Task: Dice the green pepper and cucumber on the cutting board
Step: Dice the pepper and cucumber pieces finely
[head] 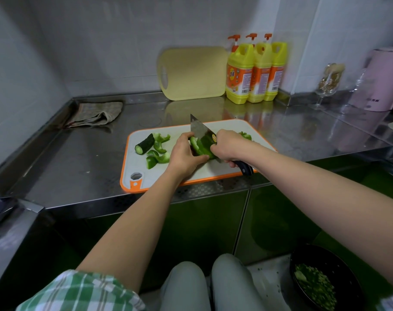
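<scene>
A white cutting board (pixel 146 178) with an orange rim lies on the steel counter. My left hand (pixel 185 154) holds a green pepper piece (pixel 201 148) down at the board's middle. My right hand (pixel 228 145) grips the dark handle of a cleaver (pixel 200 129), whose blade stands against the pepper piece. A short cucumber stub (pixel 144 143) lies at the board's left, with several curled pepper strips (pixel 158 151) beside it. More cut pepper (pixel 246 135) shows behind my right hand.
A yellow cutting board (pixel 193 72) leans on the back wall beside three yellow detergent bottles (pixel 256 70). A folded cloth (pixel 96 113) lies at the back left. A wine glass (pixel 328 83) and pink kettle (pixel 384 79) stand right. A black bowl (pixel 321 274) with green dice sits low right.
</scene>
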A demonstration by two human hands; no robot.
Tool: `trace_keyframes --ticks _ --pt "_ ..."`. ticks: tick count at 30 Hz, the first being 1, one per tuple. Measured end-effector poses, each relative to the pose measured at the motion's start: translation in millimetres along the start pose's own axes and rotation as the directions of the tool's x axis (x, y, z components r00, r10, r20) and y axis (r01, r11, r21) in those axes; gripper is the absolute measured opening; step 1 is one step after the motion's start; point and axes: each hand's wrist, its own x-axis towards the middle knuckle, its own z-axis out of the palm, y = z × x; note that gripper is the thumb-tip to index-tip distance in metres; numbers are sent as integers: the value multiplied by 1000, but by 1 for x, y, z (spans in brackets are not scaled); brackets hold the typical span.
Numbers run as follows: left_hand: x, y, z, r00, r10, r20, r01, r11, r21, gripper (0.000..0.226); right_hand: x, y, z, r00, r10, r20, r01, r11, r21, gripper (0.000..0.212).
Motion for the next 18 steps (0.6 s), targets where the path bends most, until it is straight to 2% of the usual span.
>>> trace_keyframes --ticks 8,11,14,18 --pt "-1 -1 0 1000 15 -21 -15 1000 -7 79 15 7 4 996 -36 -78 39 999 30 23" --pt "0 -1 -1 1000 -8 -21 8 1000 -6 77 16 17 6 997 -13 -80 23 991 129 15" --pt "2 -2 0 999 -27 -17 27 999 23 80 15 28 6 997 -16 -82 38 960 279 21" --pt "2 -1 0 999 -50 -6 50 998 37 83 8 26 -7 995 -65 -81 88 947 310 22"
